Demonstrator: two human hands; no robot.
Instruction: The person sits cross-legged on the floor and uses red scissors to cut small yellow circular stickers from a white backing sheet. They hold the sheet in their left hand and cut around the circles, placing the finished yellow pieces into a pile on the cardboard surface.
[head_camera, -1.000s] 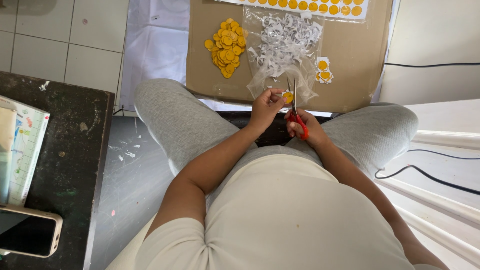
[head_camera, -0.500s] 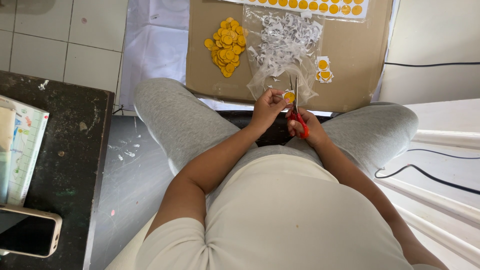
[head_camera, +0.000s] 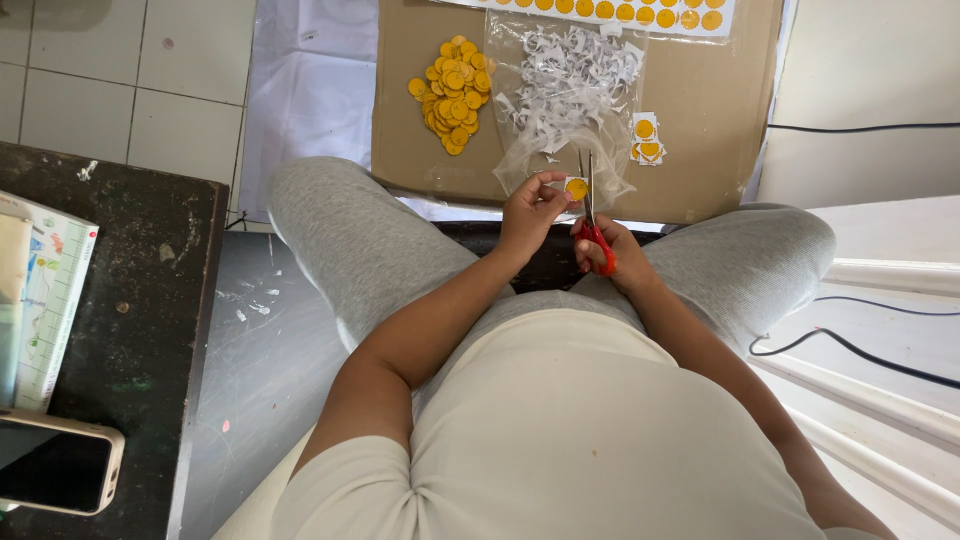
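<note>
Where the person sits with grey-clad knees apart, the holdings run as follows, by size.

Cardboard sheet (head_camera: 700, 120): brown, flat on the floor past the knees, bearing all the cut work.

Dark table (head_camera: 130, 300): at the person's left, with a printed booklet (head_camera: 50, 300) and a phone (head_camera: 60, 465) at its near edge.

Clear plastic bag (head_camera: 565, 110): mid-cardboard, holding white paper trimmings.

Printed strip (head_camera: 610, 12): white, along the far edge of the cardboard, a row of yellow discs uncut.

Pile of cut discs (head_camera: 452, 95): yellow, round, left of the bag.

Small uncut piece (head_camera: 645, 138): white with two or three yellow discs, right of the bag.

Scissors (head_camera: 592, 215): red handles, blades pointing away, gripped in the right hand (head_camera: 612, 258), fingers curled through the loops.

Sticker piece (head_camera: 576, 188): one yellow disc on a white square, pinched at its edge by the left hand (head_camera: 528, 208), thumb and fingertips pressed together, just beside the blades.

Step in hand, by judgement: trimming the white border off the disc. The next cut likely calls for turning the piece against the blades along the yellow edge.
</note>
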